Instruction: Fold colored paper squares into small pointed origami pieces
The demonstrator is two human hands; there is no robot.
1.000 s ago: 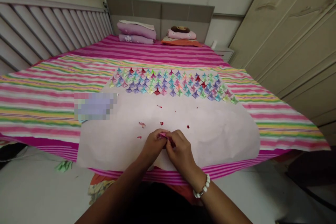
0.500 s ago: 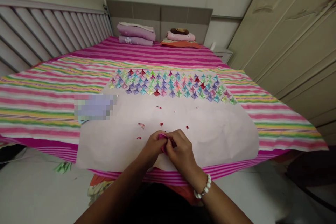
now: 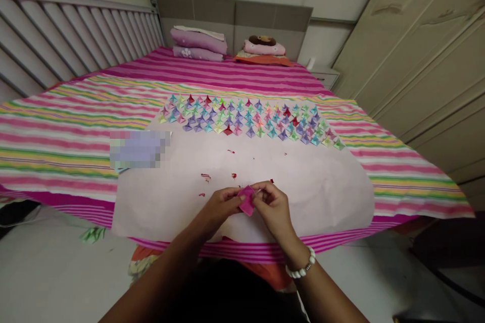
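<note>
A small folded pink paper (image 3: 247, 201) is pinched between both hands, low over a large white sheet (image 3: 318, 186). My left hand (image 3: 223, 206) grips its left corner with thumb and fingers. On the other side my right hand (image 3: 272, 207) holds the right edge; a beaded bracelet sits on that wrist. Rows of small folded paper pieces (image 3: 250, 120) in many colours lie along the sheet's far end. Several red scraps (image 3: 205, 177) are scattered on the white sheet just beyond my hands.
The sheet lies on a bed with a striped cover (image 3: 56, 146). A blurred-out flat item (image 3: 139, 150) rests at the sheet's left edge. Folded bedding (image 3: 199, 45) is stacked by the headboard. A white railing (image 3: 76, 35) runs along the left, a wardrobe (image 3: 409, 60) along the right.
The pink paper, earlier mostly covered by my fingers, now shows its flat diamond face. My right hand has shifted slightly right, and the view has tilted a little.
</note>
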